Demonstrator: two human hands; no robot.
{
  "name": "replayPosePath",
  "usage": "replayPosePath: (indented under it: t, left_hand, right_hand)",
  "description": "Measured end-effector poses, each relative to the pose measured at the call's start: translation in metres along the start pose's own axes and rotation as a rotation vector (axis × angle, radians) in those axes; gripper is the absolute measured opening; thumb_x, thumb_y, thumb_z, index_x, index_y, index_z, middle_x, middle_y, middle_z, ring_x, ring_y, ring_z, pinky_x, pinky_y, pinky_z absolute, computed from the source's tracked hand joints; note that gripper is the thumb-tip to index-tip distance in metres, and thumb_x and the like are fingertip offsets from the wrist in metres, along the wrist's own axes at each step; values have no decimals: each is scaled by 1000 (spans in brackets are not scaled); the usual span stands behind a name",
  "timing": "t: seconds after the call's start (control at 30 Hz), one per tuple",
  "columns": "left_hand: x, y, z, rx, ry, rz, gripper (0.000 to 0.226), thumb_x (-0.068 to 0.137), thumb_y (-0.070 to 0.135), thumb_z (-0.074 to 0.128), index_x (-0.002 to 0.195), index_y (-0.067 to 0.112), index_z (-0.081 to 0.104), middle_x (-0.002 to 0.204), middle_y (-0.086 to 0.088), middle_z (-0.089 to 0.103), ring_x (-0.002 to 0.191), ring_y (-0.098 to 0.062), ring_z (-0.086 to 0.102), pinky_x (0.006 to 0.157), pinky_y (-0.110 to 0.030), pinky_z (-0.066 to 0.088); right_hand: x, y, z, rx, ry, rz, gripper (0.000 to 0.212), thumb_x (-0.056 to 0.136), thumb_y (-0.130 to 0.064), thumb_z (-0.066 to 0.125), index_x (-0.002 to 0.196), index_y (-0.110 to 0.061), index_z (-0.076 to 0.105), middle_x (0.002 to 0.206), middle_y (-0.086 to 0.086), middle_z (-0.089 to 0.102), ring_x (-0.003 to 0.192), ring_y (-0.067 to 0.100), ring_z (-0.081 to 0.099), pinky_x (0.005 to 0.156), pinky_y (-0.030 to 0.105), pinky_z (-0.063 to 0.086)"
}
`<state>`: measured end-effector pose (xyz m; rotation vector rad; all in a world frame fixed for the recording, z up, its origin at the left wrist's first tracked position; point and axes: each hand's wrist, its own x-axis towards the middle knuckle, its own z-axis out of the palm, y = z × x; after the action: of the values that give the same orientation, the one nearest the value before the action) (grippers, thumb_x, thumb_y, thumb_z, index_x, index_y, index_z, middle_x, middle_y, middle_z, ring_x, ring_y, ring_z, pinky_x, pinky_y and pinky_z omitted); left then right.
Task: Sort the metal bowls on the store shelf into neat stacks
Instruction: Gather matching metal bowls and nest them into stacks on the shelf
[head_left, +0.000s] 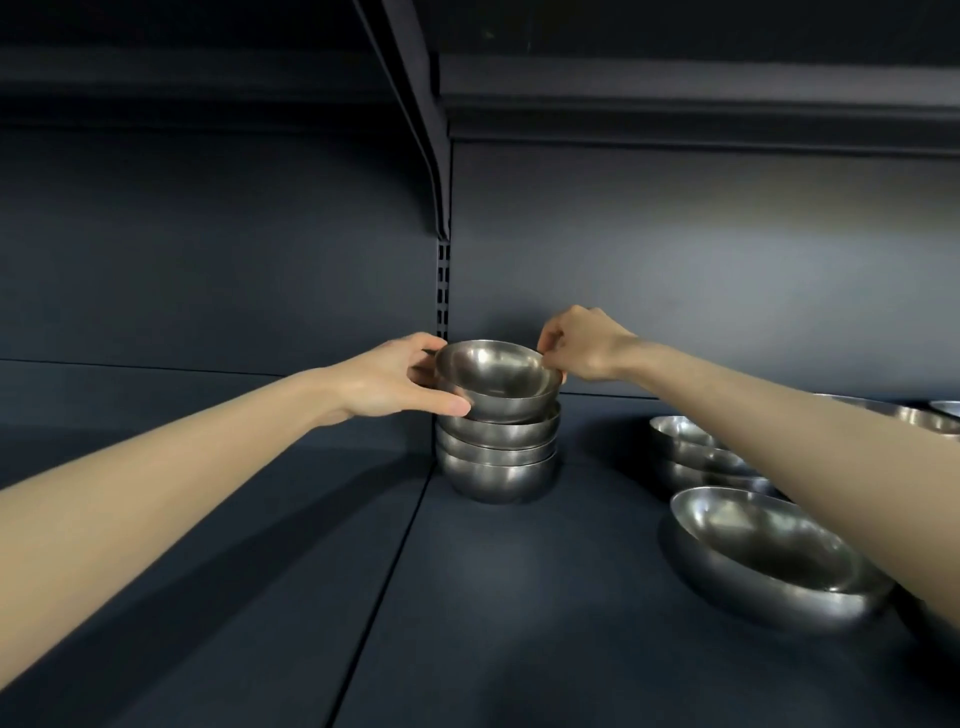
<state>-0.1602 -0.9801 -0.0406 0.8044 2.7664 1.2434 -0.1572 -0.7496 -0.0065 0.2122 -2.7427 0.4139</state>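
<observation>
Both-handed now: left hand (395, 382) grips the top bowl (498, 379) with thumb under its near side and fingers curled over the far-left rim, right hand (582, 345) pinches the right rim. Bowl sits tilted on the stack (496, 457) directly below the fingers, on the dark shelf (519, 597); larger bowls (769, 556) lie well right of the fingers.

Dark back panel (675, 260), slotted upright (443, 291)
</observation>
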Motion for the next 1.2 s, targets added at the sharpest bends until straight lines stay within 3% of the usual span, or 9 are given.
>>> replayPosePath:
  t: [0.1,0.23,0.37,0.5,0.63,0.73,0.87,1.03,1.2]
  left_hand:
    - [4,-6,2,-15,-18,-4,70,68,34,84,127,27,47,117,10,64,110,-4,60,105,-33,43]
    - [8,-11,7,-79,-55,-16,53,76,26,79,120,30,49,113,10,67,111,-8,62,102,-40,47]
    - [10,-14,10,-110,-73,-24,50,79,23,76,122,27,50,107,10,70,109,-8,63,102,-41,47]
    - [11,-15,8,-143,-105,-26,56,81,22,74,130,23,48,100,16,72,107,-5,64,101,-39,47]
    - [11,-15,7,-140,-128,-50,69,80,26,74,140,21,40,114,13,67,112,-6,60,101,-36,47]
    - [10,-13,8,-136,-140,-42,54,79,23,75,126,27,49,113,11,68,111,-7,61,103,-38,46]
    - [10,-14,13,-115,-97,-20,65,74,18,80,129,22,47,114,5,67,108,-11,64,103,-39,46]
    - [10,-15,15,-145,-94,3,44,76,17,79,108,33,53,107,10,69,108,-13,65,101,-39,48]
    - [7,-16,17,-182,-83,18,44,76,15,78,109,29,52,99,13,72,104,-9,66,94,-25,51]
  right_hand:
    - [1,2,3,1,-27,18,25,83,0,48,90,-7,70,68,4,69,69,5,57,61,19,43]
    - [1,4,8,-1,-46,30,24,83,-1,48,87,-9,70,69,4,68,67,3,55,69,21,41]
    - [2,6,12,1,-75,40,21,82,-2,49,82,-10,69,66,2,65,68,8,57,69,23,43]
    - [5,7,12,-2,-98,42,20,83,-4,50,82,-11,69,65,0,65,67,6,56,74,22,43]
    - [8,7,11,-9,-126,46,19,85,-6,50,85,-10,69,67,1,66,64,9,57,68,24,45]
    - [8,7,12,27,-196,74,22,89,-9,47,100,-5,66,81,8,69,63,15,62,60,24,49]
    - [6,6,12,114,-264,102,25,93,-9,46,109,-2,62,75,5,68,63,13,66,62,24,53]
    - [5,6,12,121,-257,97,27,93,-7,42,111,1,62,72,3,66,63,14,66,63,24,53]
    - [2,7,8,145,-281,100,25,94,-10,44,110,0,61,84,13,70,66,15,67,69,27,55]
